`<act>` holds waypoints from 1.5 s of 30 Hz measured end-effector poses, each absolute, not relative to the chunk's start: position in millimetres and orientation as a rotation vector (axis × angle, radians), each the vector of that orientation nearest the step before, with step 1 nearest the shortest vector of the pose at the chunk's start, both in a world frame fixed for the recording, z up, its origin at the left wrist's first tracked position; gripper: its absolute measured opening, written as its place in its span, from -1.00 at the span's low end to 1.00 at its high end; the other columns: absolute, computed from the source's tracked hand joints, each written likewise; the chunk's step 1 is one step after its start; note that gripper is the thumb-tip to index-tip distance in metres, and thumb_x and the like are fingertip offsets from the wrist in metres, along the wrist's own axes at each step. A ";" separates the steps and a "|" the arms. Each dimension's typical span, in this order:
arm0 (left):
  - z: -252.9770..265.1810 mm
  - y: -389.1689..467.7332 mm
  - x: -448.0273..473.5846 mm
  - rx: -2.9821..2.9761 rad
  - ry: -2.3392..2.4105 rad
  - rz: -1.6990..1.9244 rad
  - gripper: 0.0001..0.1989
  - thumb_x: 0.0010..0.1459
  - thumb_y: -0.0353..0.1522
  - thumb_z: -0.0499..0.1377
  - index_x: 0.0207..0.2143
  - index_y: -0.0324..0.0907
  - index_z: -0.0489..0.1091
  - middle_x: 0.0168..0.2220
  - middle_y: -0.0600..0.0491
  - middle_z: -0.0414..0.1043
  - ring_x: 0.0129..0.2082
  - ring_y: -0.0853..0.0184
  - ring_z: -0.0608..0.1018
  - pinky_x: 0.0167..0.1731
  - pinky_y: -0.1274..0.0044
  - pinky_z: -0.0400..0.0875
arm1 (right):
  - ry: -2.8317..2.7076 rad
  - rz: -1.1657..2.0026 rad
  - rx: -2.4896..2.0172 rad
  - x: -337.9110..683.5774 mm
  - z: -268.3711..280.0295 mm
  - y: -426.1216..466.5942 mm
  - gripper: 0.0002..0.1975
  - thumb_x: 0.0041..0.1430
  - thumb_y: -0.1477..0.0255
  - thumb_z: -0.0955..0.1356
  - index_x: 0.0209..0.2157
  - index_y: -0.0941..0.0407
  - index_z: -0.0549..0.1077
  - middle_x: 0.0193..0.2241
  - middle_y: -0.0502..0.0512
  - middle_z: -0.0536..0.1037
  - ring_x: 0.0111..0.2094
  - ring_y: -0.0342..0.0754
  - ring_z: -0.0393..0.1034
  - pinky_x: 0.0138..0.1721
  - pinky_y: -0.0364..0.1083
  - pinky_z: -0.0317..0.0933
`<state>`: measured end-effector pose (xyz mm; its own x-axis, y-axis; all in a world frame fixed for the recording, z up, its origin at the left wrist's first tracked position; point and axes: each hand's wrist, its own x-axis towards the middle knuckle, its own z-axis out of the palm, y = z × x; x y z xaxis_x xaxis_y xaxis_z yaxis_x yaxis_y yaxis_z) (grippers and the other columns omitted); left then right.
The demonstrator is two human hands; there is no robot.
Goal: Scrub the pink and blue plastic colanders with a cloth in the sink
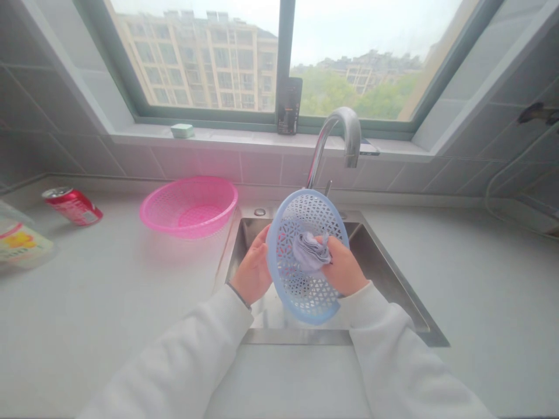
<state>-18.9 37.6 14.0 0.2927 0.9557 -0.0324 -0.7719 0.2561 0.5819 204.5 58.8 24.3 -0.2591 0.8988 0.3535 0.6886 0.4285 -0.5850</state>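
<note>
Over the sink, my left hand (254, 269) grips the left rim of a light blue plastic colander (301, 311), its fingers partly hidden behind the wall. The colander is tilted on its side, with its perforated inside facing me. Bunched in my right hand (347, 269) is a greyish-purple cloth (311, 251), held against or just in front of the colander's inner surface; whether it touches cannot be told. My right fingers are closed on the cloth.
A steel sink (395, 285) lies under the colander, with a curved faucet (349, 134) behind. On the left counter stand a pink colander (190, 230), a red can (74, 206) lying tilted, and a clear package (21, 241). The sill holds a black pouch (289, 105) and a green box (182, 131).
</note>
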 end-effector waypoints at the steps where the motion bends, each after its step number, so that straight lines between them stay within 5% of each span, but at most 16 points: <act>1: 14.1 37.7 -18.3 0.506 0.435 1.222 -0.27 0.22 -0.13 0.33 0.37 -0.01 0.20 0.31 -0.11 0.38 0.30 -0.07 0.41 0.22 0.08 0.34 | -1.991 0.539 -1.275 201.5 24.7 56.6 -0.66 0.14 0.52 0.36 -0.03 0.07 0.52 -0.11 0.16 0.64 -0.07 0.16 0.52 -0.01 0.13 0.36; 7: 4.0 39.1 -10.5 0.462 0.380 1.215 -0.38 0.27 -0.12 0.26 0.30 -0.14 0.33 0.15 -0.11 0.55 0.23 -0.04 0.50 0.28 0.18 0.30 | -1.910 1.059 -1.014 172.8 30.2 37.4 -0.85 0.18 0.34 0.42 -0.22 0.08 0.56 -0.21 0.07 0.68 -0.15 0.11 0.56 0.01 0.11 0.36; 13: -3.2 33.9 -2.1 0.355 0.273 1.033 -0.32 0.26 0.01 0.23 0.23 -0.28 0.40 0.07 -0.20 0.60 0.21 -0.08 0.52 0.31 0.19 0.27 | -1.791 1.091 -0.973 161.8 30.2 33.6 -0.80 0.18 0.33 0.42 -0.15 0.05 0.56 -0.09 0.07 0.67 -0.03 0.13 0.53 0.10 0.13 0.31; 23: -8.6 37.5 -7.7 0.361 0.289 1.031 -0.36 0.33 0.01 0.14 0.32 -0.13 0.31 0.18 -0.16 0.52 0.25 -0.04 0.47 0.33 0.10 0.23 | -1.996 0.919 -0.990 176.6 31.6 38.4 -0.85 0.18 0.39 0.42 -0.20 0.09 0.56 -0.24 0.07 0.65 -0.20 0.06 0.53 -0.09 0.01 0.33; 30: -11.6 45.6 -18.5 0.352 0.277 1.091 -0.38 0.38 0.05 -0.03 0.37 0.05 0.22 0.32 -0.11 0.36 0.30 -0.18 0.37 0.22 -0.20 0.19 | -2.205 0.246 -1.166 200.3 26.6 53.1 -0.75 0.11 0.58 0.37 -0.18 0.08 0.60 -0.26 0.12 0.58 -0.20 0.05 0.46 -0.15 -0.05 0.31; 36: -17.2 45.5 -18.8 0.365 0.274 1.150 -0.42 0.39 0.00 0.01 0.40 0.15 0.15 0.35 -0.08 0.31 0.27 -0.16 0.37 0.17 -0.21 0.24 | -1.945 -0.222 -1.335 196.9 9.5 62.9 -0.63 0.11 0.59 0.35 -0.06 0.03 0.56 -0.17 0.16 0.60 -0.12 0.12 0.46 -0.19 -0.03 0.34; 41: -19.1 43.6 -18.0 0.348 0.338 1.109 -0.40 0.35 0.00 0.07 0.39 0.15 0.16 0.35 -0.09 0.29 0.25 -0.13 0.39 0.17 -0.16 0.29 | -1.684 -0.191 -1.224 208.7 -0.7 74.8 -0.69 0.11 0.51 0.37 -0.08 0.06 0.52 -0.15 0.17 0.59 -0.05 0.20 0.45 -0.04 0.14 0.36; 45: -15.8 40.8 -17.4 0.370 0.405 1.115 -0.37 0.27 0.07 0.14 0.33 0.17 0.26 0.32 -0.07 0.34 0.22 -0.09 0.41 0.13 -0.09 0.38 | -1.417 0.142 -1.134 223.6 -1.1 79.4 -0.70 0.09 0.42 0.46 -0.09 0.02 0.52 -0.21 0.09 0.57 -0.15 0.13 0.48 -0.06 0.12 0.39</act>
